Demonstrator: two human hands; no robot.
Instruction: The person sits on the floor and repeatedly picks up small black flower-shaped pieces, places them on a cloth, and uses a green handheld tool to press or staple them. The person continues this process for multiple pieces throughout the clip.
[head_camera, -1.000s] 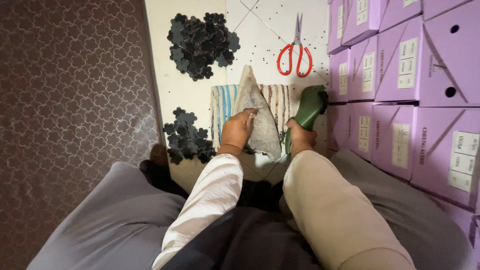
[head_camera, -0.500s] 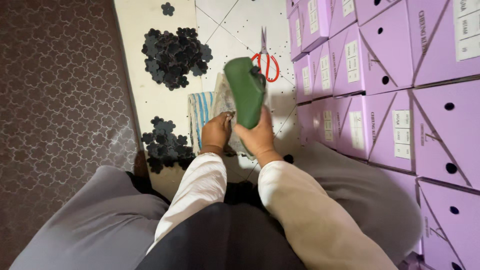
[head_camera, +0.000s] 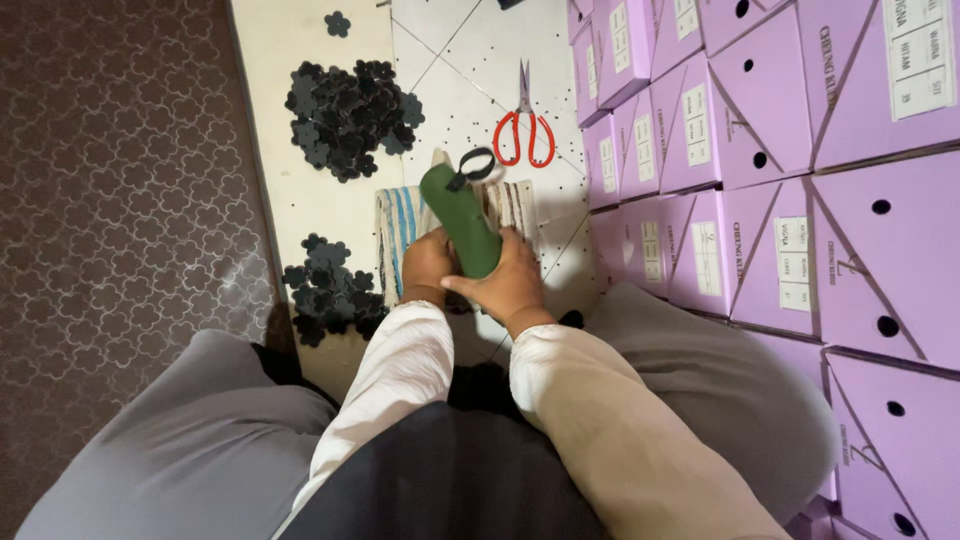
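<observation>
The right hand (head_camera: 510, 285) wraps the green tool (head_camera: 460, 220), tilting it over the striped cloth (head_camera: 400, 215); the left hand (head_camera: 428, 265) seemingly pins fabric beneath, its grip hidden.

Tool (head_camera: 462, 220): matt green plastic. Cloth (head_camera: 400, 215): striped woven fabric. Scissors (head_camera: 523, 125): steel blades, glossy red handles. Boxes (head_camera: 760, 150): matt lilac cardboard.

One head-worn camera looks steeply down, close over the lap and the tiled floor (head_camera: 470, 60) ahead.

Green tool (head_camera: 462, 222), red-handled scissors (head_camera: 523, 130), blue-striped cloth (head_camera: 396, 222), black flower cutouts (head_camera: 348, 118), lilac boxes (head_camera: 760, 120).
</observation>
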